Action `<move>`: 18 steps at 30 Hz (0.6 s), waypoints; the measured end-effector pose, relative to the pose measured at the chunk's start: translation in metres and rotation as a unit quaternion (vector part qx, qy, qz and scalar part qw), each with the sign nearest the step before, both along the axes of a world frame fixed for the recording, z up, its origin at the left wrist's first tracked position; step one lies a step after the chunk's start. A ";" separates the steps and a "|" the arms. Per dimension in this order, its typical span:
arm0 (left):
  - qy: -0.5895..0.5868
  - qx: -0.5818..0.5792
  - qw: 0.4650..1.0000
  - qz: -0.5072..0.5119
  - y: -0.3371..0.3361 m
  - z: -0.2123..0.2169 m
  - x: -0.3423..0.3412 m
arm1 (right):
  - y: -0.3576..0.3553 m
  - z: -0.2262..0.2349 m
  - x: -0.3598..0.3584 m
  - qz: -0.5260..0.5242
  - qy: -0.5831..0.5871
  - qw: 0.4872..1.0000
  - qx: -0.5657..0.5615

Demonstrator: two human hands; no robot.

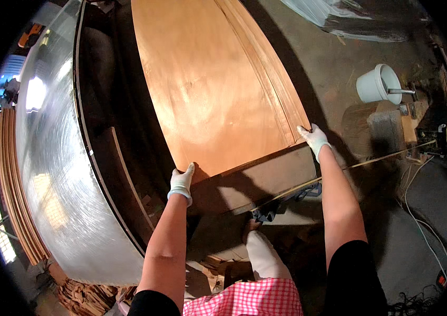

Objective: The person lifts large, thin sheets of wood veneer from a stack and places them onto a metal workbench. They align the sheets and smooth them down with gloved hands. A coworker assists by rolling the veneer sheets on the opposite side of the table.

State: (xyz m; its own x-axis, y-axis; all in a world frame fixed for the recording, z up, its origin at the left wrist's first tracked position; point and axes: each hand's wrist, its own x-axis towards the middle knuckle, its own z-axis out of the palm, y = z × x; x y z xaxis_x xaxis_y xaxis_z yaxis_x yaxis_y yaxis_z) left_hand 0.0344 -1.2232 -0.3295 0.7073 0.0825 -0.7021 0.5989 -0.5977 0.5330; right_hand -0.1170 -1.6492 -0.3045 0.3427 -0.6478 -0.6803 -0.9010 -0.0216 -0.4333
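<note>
A large, thin sheet of wood veneer [207,95] stretches away from me, tan and smooth, with a long seam or fold along its right side. At its near left corner my left hand [181,181], in a white glove, grips the edge with the thumb on top. My right hand [314,139], gloved too, pinches the near right corner with its thumb over the upper face. The fingers of both hands are partly hidden under the sheet. Below the near edge lies a flat brownish surface [281,171], on which the shadow of my arm falls.
Along the left runs a long shiny metal-topped table [57,174], with a stack of boards [15,195] beyond it. Broken veneer scraps [84,296] lie below. To the right stand a white bucket [373,87] and a block [384,126]. A cable [418,224] trails over the floor.
</note>
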 end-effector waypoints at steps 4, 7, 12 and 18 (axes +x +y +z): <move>-0.047 0.001 0.999 0.024 0.003 -0.007 0.010 | -0.009 0.000 0.009 0.049 -0.080 0.994 0.060; -0.054 -0.084 0.993 0.065 -0.003 0.014 0.007 | 0.001 0.024 0.016 0.052 -0.096 0.991 0.076; -0.096 -0.091 0.990 0.042 -0.029 0.068 -0.002 | 0.042 0.067 0.019 0.008 -0.184 0.980 0.078; -0.158 -0.105 0.982 0.002 -0.053 0.130 -0.009 | 0.086 0.119 0.034 -0.051 -0.249 0.962 0.096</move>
